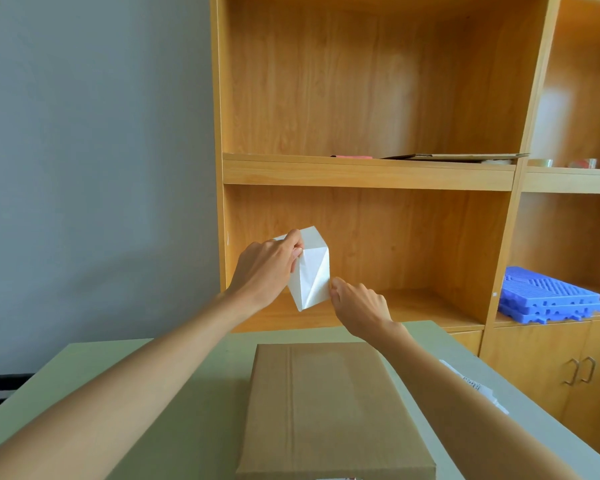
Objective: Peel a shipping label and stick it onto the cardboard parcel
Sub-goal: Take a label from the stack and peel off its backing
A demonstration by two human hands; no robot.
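Cardboard parcel (329,410): flat, brown, matte, long and rectangular, a taped seam running lengthwise left of centre, lying on the pale green desk (194,403) between the two forearms. Shipping label (310,271): white, glossy sheet, creased along diagonal folds, held up in the air above the far edge of the desk and in front of the lower shelf opening, well apart from the parcel. Left hand (264,268): raised, back of the hand toward the camera, wrist bent slightly, fingers (293,237) pinched closed on the sheet's upper left edge. Right hand (359,306): lower and to the right, knuckles up, fingertips closed narrowly on the sheet's lower right edge; whether one layer or both is gripped, cannot tell. Both forearms bare, stretched forward from the bottom corners of the view. Behind: wooden shelf unit (368,174), warm orange grain, smooth laminate, square compartments; flattened cardboard sheet (465,156) lying on the middle shelf; two tape rolls (582,163) in the compartment to the right, clear and shiny. Blue foam trays (551,296): stacked, ribbed and slotted, on the lower right shelf. Cabinet doors below with curved metal handles (581,370). More white printed labels (475,386) lying flat on the desk's right side, partly hidden by the right forearm. Grey plain wall (94,150) to the left.
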